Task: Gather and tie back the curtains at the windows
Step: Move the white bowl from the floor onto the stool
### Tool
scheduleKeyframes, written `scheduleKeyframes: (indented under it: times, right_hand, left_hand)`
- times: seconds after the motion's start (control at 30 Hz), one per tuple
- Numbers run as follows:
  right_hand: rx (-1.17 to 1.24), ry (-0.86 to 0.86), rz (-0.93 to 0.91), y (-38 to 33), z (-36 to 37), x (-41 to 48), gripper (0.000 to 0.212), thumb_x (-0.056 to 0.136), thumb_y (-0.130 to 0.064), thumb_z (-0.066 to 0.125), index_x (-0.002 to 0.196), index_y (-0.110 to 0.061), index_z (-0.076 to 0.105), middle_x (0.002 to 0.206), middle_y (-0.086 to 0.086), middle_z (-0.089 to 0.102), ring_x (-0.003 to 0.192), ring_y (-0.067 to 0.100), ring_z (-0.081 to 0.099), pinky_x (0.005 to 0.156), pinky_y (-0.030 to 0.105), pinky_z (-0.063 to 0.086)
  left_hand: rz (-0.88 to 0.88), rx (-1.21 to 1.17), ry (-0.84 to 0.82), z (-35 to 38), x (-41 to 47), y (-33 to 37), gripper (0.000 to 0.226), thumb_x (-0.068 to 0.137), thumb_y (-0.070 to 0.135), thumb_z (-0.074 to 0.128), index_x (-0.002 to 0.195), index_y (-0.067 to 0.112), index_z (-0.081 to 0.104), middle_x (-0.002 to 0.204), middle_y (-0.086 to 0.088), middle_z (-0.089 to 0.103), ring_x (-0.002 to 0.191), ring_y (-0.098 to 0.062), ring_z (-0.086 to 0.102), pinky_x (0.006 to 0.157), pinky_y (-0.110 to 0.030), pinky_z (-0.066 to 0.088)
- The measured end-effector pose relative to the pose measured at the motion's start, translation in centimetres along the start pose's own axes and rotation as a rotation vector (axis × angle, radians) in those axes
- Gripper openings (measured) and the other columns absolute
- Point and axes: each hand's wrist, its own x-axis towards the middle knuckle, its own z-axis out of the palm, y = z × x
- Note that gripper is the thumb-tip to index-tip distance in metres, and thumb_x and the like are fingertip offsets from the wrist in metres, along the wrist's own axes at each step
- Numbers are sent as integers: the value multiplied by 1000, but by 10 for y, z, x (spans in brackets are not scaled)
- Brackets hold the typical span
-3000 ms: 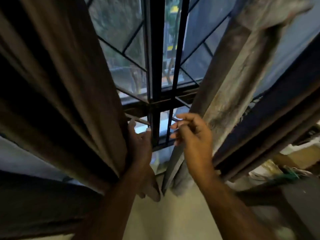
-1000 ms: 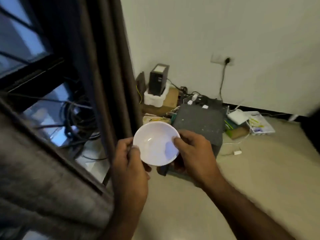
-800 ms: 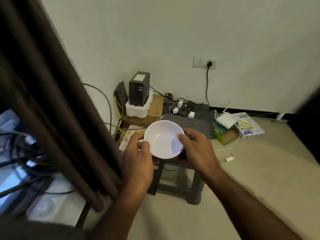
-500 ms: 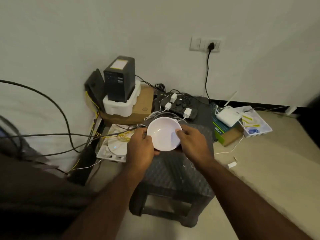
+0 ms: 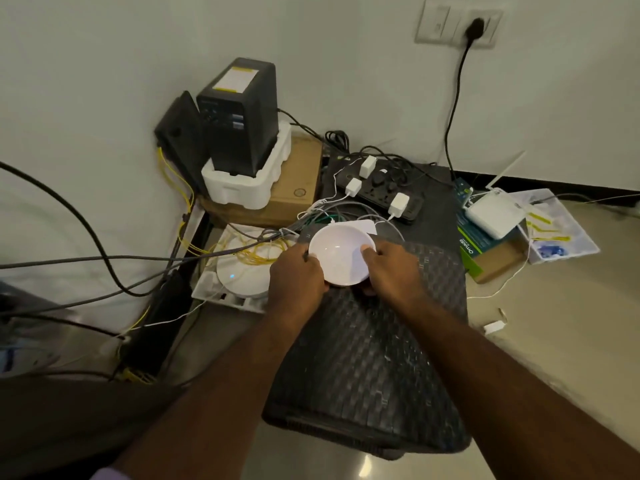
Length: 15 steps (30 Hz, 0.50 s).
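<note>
I see dark fabric (image 5: 62, 420) low at the left edge, curtain or not I cannot tell, white bowl (image 5: 341, 254) gripped at its rim by left hand (image 5: 298, 277) and right hand (image 5: 391, 271), over the dark woven stool (image 5: 374, 358), power strip (image 5: 377, 188) beyond.

White bowl (image 5: 341, 258) over far part of woven stool (image 5: 374, 368). Power strip (image 5: 381, 192) with white chargers (image 5: 398, 202) behind bowl. Black tower (image 5: 239, 116) upright in foam tray (image 5: 249, 188) on carton (image 5: 294, 188), by wall. Round white device (image 5: 242, 275) under yellow cables (image 5: 256, 252), left of stool. Router (image 5: 493, 213) on green box (image 5: 469, 244), right.
</note>
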Motion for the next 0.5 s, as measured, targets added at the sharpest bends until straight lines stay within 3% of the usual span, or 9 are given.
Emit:
scheduleKeyframes:
  times: [0.1,0.2,0.27,0.33,0.4,0.5]
  right_hand:
    - [-90,63,-3,-6,-7,-12,55,99,-52,44,136,-13,57,132,11,64,114,29,61,90,34,46]
    - [-61,253,-85,-21,-21,-49,52,98,-47,48,138,-15,53,136,8,61,119,26,59,99,40,49]
    - [1,327,-178,-41,-25,-86,42,99,-39,51,133,-17,57,128,5,66,111,22,62,95,40,52]
    - [79,344,-273,-62,-22,-130,29,99,-31,54,121,-16,65,112,4,71,97,21,65,82,32,51]
    - [173,313,-349,-85,-15,-177,17,97,-25,57,109,-20,69,98,1,72,86,21,67,73,30,50]
    - [265,203,-418,-122,-1,-254,14,96,-25,59,104,-25,70,90,-4,72,79,12,69,75,34,57]
  left_hand:
    - [8,36,27,-12,-9,0,39,99,29,45,133,14,56,125,-8,64,101,-30,66,90,-46,55]
    - [96,-29,106,-41,-38,-1,34,97,28,45,125,16,60,116,-6,68,90,-29,71,88,-45,55]
    - [148,-146,148,-73,-71,0,24,96,22,48,111,19,66,103,-5,72,74,-25,72,72,-42,59]
    - [161,-239,191,-105,-110,1,17,95,19,51,96,24,67,92,-2,72,64,-23,69,59,-42,59]
    - [173,-284,259,-143,-149,1,15,91,25,52,88,25,67,80,2,70,66,-21,67,61,-45,58]
    - [245,-280,426,-209,-214,-6,15,88,34,50,82,27,62,64,6,64,60,-17,62,59,-37,53]
